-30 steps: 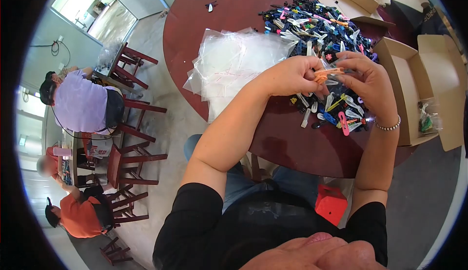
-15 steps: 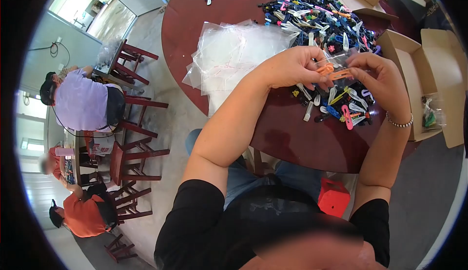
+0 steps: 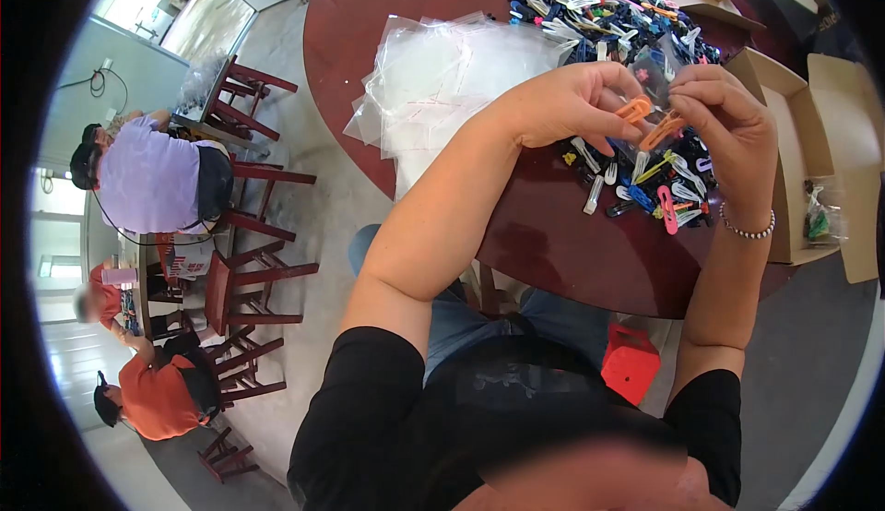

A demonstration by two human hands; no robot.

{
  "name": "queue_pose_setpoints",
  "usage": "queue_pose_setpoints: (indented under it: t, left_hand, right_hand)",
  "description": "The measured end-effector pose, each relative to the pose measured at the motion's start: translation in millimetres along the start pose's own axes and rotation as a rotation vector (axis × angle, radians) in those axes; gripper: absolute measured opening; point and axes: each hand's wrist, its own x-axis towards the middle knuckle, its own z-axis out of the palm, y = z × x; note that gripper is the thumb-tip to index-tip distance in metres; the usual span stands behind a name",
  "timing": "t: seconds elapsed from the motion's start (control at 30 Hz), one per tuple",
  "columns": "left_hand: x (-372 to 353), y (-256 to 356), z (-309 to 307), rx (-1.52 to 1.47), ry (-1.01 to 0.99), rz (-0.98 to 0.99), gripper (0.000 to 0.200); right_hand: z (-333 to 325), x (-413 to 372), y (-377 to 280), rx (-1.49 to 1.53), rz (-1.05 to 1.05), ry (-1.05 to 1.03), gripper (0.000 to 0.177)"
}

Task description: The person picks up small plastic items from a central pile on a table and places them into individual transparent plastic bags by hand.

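Observation:
Over the near side of the hair clip pile, my two hands work close together. My left hand pinches an orange hair clip between thumb and fingers. In the fingertips of my right hand is another orange hair clip, tilted downward. A small clear plastic bag shows between the hands, partly hidden by the right fingers. Below them lie loose clips, among them a pink hair clip and several white ones.
Clear plastic bags lie stacked on the round dark red table. An open cardboard box stands right, with a bagged green item in it. A red container sits below the table edge. People sit at tables left.
The two orange clips, side by side before, are now turned and slightly apart. Both hands have tilted, and more of the clear bag shows above them.

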Motion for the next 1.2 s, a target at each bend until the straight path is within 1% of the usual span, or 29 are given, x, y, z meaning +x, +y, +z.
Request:
queue_pose_setpoints:
  t: [0.07, 0.13, 0.2, 0.27, 0.33, 0.4, 0.47, 0.5, 0.53, 0.57, 0.6, 0.63, 0.67, 0.7, 0.73, 0.77, 0.8, 0.87, 0.9, 0.97, 1.1, 1.17, 1.2]
  left_hand:
    - [-1.4, 2.4, 1.0, 0.026, -0.027, 0.006, 0.041]
    - [-3.4, 5.3, 1.1, 0.097, -0.102, 0.013, 0.042]
    - [-5.7, 6.7, 1.4, 0.058, -0.126, 0.018, 0.043]
    - [-7.8, 6.1, 1.0, 0.018, -0.149, 0.025, 0.043]
    - [-7.2, 4.4, -1.9, -0.011, -0.187, 0.038, 0.037]
    - [-5.2, 3.8, -5.8, -0.018, -0.179, 0.020, 0.035]
    - [-4.9, 4.3, -6.8, -0.023, -0.169, 0.003, 0.033]
    - [-4.7, 5.5, -6.8, -0.069, -0.058, 0.023, 0.032]
    - [-4.7, 7.2, -6.8, -0.115, 0.053, 0.044, 0.031]
    - [-3.5, 9.7, -10.5, -0.091, 0.124, 0.088, 0.031]
    - [-2.9, 11.0, -14.0, -0.092, 0.133, 0.094, 0.031]
    - [-2.6, 12.1, -17.4, -0.154, 0.199, 0.150, 0.030]
    - [-2.7, 12.6, -20.3, -0.215, 0.263, 0.206, 0.029]
    - [-2.7, 11.7, -23.1, -0.237, 0.306, 0.237, 0.028]
    - [-3.6, 13.1, -22.6, -0.238, 0.310, 0.241, 0.028]
    - [-4.3, 14.4, -22.1, -0.228, 0.340, 0.257, 0.028]
    - [-5.0, 15.6, -21.5, -0.219, 0.370, 0.274, 0.028]
    - [-5.7, 16.7, -19.2, -0.205, 0.396, 0.276, 0.028]
    - [-4.8, 15.4, -20.1, -0.185, 0.390, 0.254, 0.028]
    - [-3.1, 12.5, -21.1, -0.136, 0.382, 0.236, 0.027]
    - [-1.9, 10.8, -20.4, -0.103, 0.387, 0.181, 0.027]
    - [-1.6, 9.8, -20.1, -0.095, 0.395, 0.171, 0.026]
    - [-1.2, 9.5, -19.7, -0.084, 0.399, 0.159, 0.025]
  right_hand:
    - [6.8, -0.7, -2.7, -0.011, -0.031, 0.025, 0.003]
    - [9.7, -2.2, -2.2, -0.047, -0.057, 0.003, 0.003]
    - [13.1, -2.3, -1.7, -0.081, -0.089, -0.020, 0.004]
    - [16.9, -2.7, -1.0, 0.005, -0.084, 0.005, 0.005]
    - [16.3, -2.5, 4.1, -0.048, -0.115, -0.008, 0.006]
    - [20.4, -0.8, 4.2, -0.100, -0.148, -0.020, 0.008]
    - [30.9, 2.1, 0.0, 0.043, -0.155, 0.312, 0.011]
    - [24.9, 3.6, 6.4, -0.020, -0.220, 0.353, 0.013]
    - [19.7, 2.4, 10.8, -0.018, -0.222, 0.346, 0.013]
    - [15.1, 0.4, 14.1, -0.073, -0.192, 0.300, 0.010]
    - [12.6, -1.1, 14.9, -0.128, -0.162, 0.252, 0.008]
    - [11.2, -4.1, 10.6, -0.238, -0.060, 0.102, 0.005]
    - [13.1, -5.3, 1.3, -0.352, -0.014, -0.140, 0.010]
    - [18.5, -5.0, 2.6, -0.347, -0.012, -0.337, 0.012]
    - [26.3, -7.1, 3.6, -0.342, -0.070, -0.502, 0.019]
    - [35.6, -10.7, 0.7, -0.307, 0.180, -0.641, 0.027]
    - [43.7, -13.9, 0.4, -0.399, 0.097, -0.700, 0.035]
    - [54.6, -19.2, 0.9, -0.504, 0.021, -0.719, 0.040]
    - [58.7, -20.4, 1.8, -0.505, 0.020, -0.725, 0.040]
    - [64.8, -21.9, 2.5, -0.599, -0.069, -0.698, 0.041]
    - [73.1, -26.7, 6.6, -0.647, -0.072, -0.696, 0.038]
    - [74.9, -27.7, 7.5, -0.675, -0.012, -0.688, 0.037]
    - [75.7, -28.8, 8.4, -0.676, -0.014, -0.691, 0.037]
